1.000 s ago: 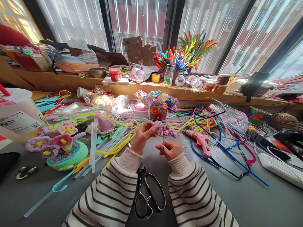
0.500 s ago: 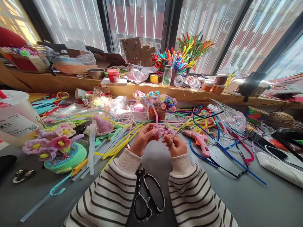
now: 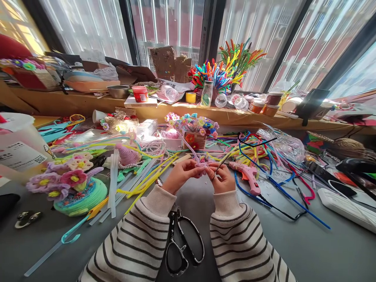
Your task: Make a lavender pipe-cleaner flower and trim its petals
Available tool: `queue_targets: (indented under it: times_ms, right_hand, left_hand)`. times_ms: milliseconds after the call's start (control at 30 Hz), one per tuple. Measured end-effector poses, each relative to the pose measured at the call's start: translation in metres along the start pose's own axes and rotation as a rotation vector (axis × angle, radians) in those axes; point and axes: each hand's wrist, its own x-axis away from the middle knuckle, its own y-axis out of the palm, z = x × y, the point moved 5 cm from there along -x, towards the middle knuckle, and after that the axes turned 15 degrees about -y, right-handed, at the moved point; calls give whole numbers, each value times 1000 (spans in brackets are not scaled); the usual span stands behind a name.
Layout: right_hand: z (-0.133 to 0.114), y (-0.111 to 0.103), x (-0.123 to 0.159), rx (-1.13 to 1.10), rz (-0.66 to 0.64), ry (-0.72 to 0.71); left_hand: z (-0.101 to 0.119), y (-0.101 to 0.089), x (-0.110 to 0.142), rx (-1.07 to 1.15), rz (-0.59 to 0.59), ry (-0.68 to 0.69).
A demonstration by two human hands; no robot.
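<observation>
In the head view, the left hand and right hand pinch a pinkish-purple fuzzy piece between closed fingertips, each grip nearly touching the other; large scissors lie on the surface, below both grips.

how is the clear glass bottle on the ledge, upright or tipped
Upright: the clear glass bottle stands on the brown ledge, its neck above its wider body.
</observation>
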Motion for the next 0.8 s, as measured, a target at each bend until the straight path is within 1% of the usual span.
queue_targets:
  times_ms: [233, 600, 800]
  right_hand:
    - [-2, -2, -1, 35, 6, 35]
    - [9, 1, 1, -16, 12, 88]
    - [16, 4, 4, -46, 14, 139]
  left_hand:
    - [-4, -2, -2, -7, 3, -20]
    - [-3, -5, 1, 1, 121, 32]
    - [-2, -4, 2, -11, 164, 91]
